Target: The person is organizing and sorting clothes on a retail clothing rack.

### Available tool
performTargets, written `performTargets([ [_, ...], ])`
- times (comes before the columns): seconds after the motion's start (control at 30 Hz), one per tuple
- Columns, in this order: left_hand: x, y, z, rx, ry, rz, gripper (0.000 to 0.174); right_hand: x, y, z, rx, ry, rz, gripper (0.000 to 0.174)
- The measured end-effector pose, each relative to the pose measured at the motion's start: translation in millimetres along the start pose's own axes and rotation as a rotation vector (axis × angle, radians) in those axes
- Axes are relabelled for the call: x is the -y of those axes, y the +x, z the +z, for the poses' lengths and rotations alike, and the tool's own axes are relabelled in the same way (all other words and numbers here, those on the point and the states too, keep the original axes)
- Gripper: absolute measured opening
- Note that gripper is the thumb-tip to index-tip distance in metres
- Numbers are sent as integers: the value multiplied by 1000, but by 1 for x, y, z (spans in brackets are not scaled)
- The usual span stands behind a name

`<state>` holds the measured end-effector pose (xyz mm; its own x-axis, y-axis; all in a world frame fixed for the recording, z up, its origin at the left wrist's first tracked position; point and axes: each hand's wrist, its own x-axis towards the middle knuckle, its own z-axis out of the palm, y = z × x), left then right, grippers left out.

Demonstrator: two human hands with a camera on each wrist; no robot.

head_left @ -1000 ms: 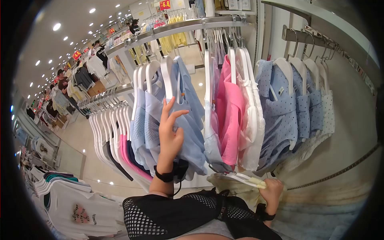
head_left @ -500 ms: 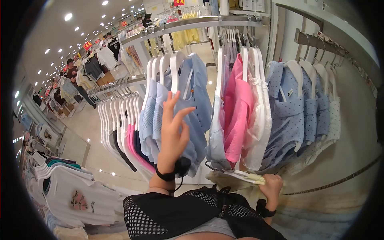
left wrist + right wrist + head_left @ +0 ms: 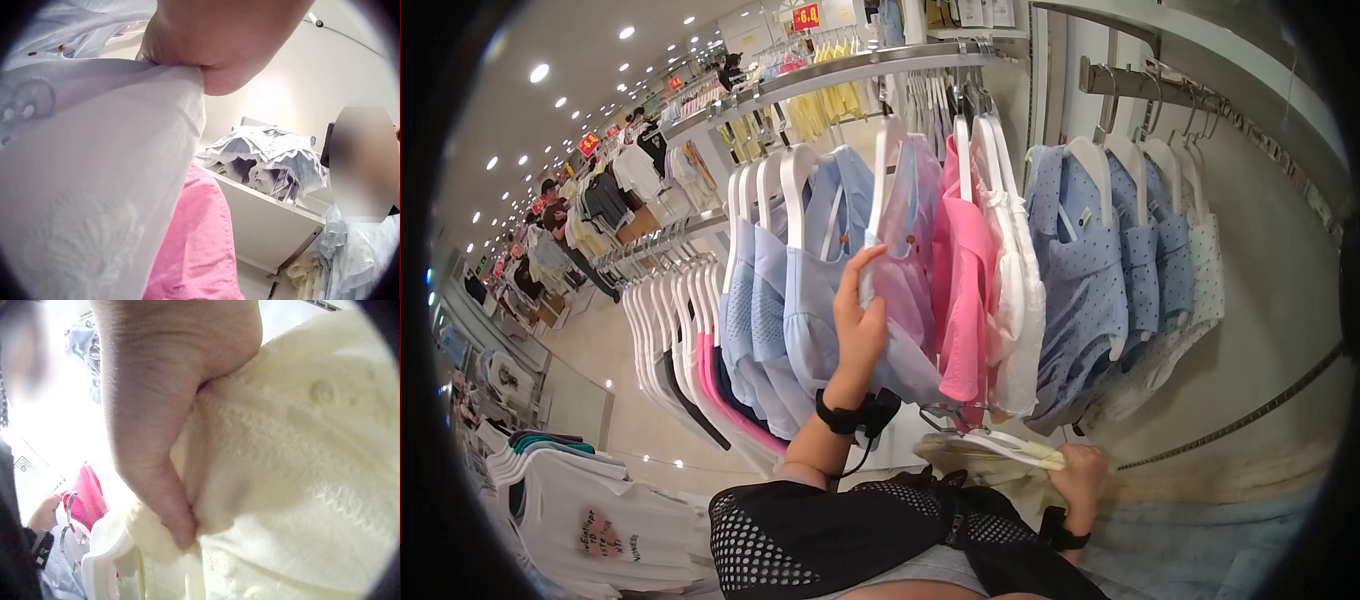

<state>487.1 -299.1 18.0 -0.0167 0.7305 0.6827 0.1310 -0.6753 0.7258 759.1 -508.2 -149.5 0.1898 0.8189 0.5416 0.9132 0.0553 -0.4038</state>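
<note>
My left hand (image 3: pixel 862 325) is at the front edge of a pale lavender top (image 3: pixel 900 280) on a white hanger, index finger hooked over its shoulder and thumb against it. Fabric of the same top runs up under the hand in the left wrist view; the other fingers are hidden there. To its left hang light blue tops (image 3: pixel 820 290), to its right a bright pink one (image 3: pixel 962 300). Low at the right, my right hand (image 3: pixel 1082 475) grips a pale yellow garment (image 3: pixel 300 469) with a button and embroidered stitching. Its white hanger (image 3: pixel 106 556) shows beside the thumb.
White frilled tops (image 3: pixel 1015 290) and dotted blue garments (image 3: pixel 1080 290) hang to the right. A metal rail (image 3: pixel 830 72) carries the hangers in front. Lower left are white printed T-shirts (image 3: pixel 600 510). Behind stand more racks and a person (image 3: pixel 555 215).
My left hand has moved right from the light blue tops to the lavender one, which now hangs apart from the pink top, further left. The right hand keeps its grip on the yellow garment.
</note>
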Motion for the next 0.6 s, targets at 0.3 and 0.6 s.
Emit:
performTargets([
  [0.3, 1, -5, -55, -73, 145, -43, 58, 11, 6, 8, 43, -4, 10, 16],
  [0.6, 3, -13, -70, 68, 183, 11, 61, 52, 29, 7, 35, -87, -35, 15],
])
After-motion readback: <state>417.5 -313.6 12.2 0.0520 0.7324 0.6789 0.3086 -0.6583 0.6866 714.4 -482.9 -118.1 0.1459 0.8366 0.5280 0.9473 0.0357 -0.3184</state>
